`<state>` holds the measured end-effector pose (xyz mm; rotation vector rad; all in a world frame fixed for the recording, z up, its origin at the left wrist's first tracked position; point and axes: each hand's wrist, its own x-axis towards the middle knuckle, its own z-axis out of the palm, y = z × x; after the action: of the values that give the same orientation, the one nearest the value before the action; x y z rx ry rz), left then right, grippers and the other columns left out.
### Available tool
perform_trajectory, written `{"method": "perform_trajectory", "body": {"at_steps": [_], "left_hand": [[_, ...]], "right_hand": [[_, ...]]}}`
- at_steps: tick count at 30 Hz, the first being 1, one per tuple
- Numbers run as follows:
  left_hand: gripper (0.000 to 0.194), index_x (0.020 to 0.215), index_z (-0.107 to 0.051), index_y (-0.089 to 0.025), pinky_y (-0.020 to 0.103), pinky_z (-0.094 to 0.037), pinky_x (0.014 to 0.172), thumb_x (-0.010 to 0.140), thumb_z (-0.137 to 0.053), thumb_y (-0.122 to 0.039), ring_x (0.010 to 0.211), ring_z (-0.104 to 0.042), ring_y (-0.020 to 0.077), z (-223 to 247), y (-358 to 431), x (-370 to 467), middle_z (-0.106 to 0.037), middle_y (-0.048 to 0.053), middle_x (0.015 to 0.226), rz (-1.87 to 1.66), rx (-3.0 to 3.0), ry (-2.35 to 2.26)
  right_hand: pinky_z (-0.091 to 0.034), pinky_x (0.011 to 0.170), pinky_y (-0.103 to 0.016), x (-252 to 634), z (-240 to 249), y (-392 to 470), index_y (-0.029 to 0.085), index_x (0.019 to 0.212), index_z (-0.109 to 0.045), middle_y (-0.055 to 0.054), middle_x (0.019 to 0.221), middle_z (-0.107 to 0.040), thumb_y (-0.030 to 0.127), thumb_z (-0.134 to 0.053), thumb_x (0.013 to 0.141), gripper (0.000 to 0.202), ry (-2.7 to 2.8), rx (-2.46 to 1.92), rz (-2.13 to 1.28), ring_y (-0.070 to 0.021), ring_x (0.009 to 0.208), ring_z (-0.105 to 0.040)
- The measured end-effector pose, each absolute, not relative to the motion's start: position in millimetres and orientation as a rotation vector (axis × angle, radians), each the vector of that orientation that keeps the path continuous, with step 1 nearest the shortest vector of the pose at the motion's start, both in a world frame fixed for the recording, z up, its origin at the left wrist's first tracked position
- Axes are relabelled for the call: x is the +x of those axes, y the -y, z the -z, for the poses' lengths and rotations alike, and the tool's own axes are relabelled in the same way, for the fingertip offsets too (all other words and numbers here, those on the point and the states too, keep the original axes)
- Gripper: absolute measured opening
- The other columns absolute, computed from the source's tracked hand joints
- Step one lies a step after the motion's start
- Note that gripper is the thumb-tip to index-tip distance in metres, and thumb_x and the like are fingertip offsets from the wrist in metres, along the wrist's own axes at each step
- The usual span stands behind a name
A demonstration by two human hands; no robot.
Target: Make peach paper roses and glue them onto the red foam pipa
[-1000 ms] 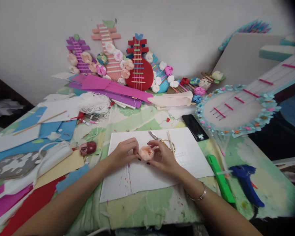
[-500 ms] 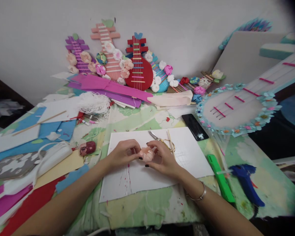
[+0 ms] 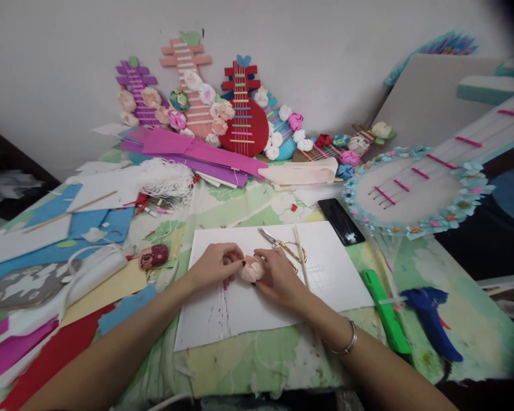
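Observation:
Between my two hands is a small peach paper flower (image 3: pixel 252 270), held just above a white board (image 3: pixel 278 317). My left hand (image 3: pixel 218 265) pinches the flower's left edge with thumb and forefinger. From the other side my right hand (image 3: pixel 278 279) grips it, its fingertips pressed on the petals. Gold-handled scissors (image 3: pixel 282 244) lie on the board right behind my right hand, with a thin wooden stick (image 3: pixel 302 257) beside them. Pinkish-red marks dot the board below my left hand.
Decorated paper lutes (image 3: pixel 244 125) lean on the wall at the back. A phone (image 3: pixel 341 221), a green cutter (image 3: pixel 385 311) and a blue glue gun (image 3: pixel 430 319) lie to the right. White string (image 3: pixel 165 180), coloured sheets (image 3: pixel 64 348) and a power strip (image 3: pixel 94 277) are at left.
The flower has turned in my fingers and shows a rounder, more closed side. My right fingers have drawn in around it, and my left hand has shifted slightly.

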<state>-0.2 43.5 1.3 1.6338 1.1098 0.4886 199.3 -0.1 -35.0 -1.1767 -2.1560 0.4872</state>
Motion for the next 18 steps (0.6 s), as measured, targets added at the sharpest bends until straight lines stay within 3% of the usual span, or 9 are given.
{"method": "perform_trajectory", "body": {"at_steps": [6, 11, 15, 18], "left_hand": [[0.022, 0.083, -0.055, -0.014, 0.02, -0.042, 0.038, 0.076, -0.056, -0.034, 0.036, -0.055, 0.012, -2.1, -39.9, 4.7, -0.059, -0.002, 0.049, -0.42, 1.571, -1.151], [0.022, 0.086, -0.057, -0.013, 0.019, -0.042, 0.039, 0.066, -0.053, -0.02, 0.037, -0.055, 0.0123, -3.7, -40.4, 8.0, -0.057, -0.004, 0.046, -0.395, 1.454, -1.156], [0.025, 0.074, -0.061, -0.013, 0.018, -0.04, 0.04, 0.054, -0.046, -0.011, 0.04, -0.051, 0.0099, -2.2, -42.0, 8.8, -0.054, -0.005, 0.047, -0.409, 1.393, -1.11], [0.02, 0.071, -0.063, -0.013, 0.018, -0.043, 0.048, 0.055, -0.051, -0.012, 0.05, -0.054, 0.0095, -0.8, -41.8, 9.4, -0.058, -0.004, 0.055, -0.544, 1.39, -1.05]], "right_hand": [[-0.048, 0.082, -0.044, 197.4, 33.0, 0.2, 0.016, 0.121, -0.045, -0.013, 0.109, -0.06, 0.005, -0.052, 0.076, 0.046, 2.176, -0.988, -0.334, -0.0255, 0.098, -0.049], [-0.048, 0.089, -0.042, 195.3, 27.5, 1.7, 0.017, 0.121, -0.047, -0.013, 0.112, -0.058, 0.002, -0.047, 0.081, 0.042, 2.141, -0.874, -0.263, -0.0225, 0.106, -0.051], [-0.049, 0.092, -0.042, 196.9, 30.7, 2.0, 0.019, 0.121, -0.047, -0.014, 0.117, -0.056, 0.006, -0.049, 0.08, 0.042, 2.053, -0.918, -0.379, -0.0219, 0.112, -0.051], [-0.054, 0.086, -0.039, 198.6, 32.7, 1.3, 0.02, 0.119, -0.05, -0.012, 0.117, -0.058, 0.01, -0.052, 0.078, 0.042, 1.914, -0.974, -0.641, -0.0208, 0.107, -0.057]]}}
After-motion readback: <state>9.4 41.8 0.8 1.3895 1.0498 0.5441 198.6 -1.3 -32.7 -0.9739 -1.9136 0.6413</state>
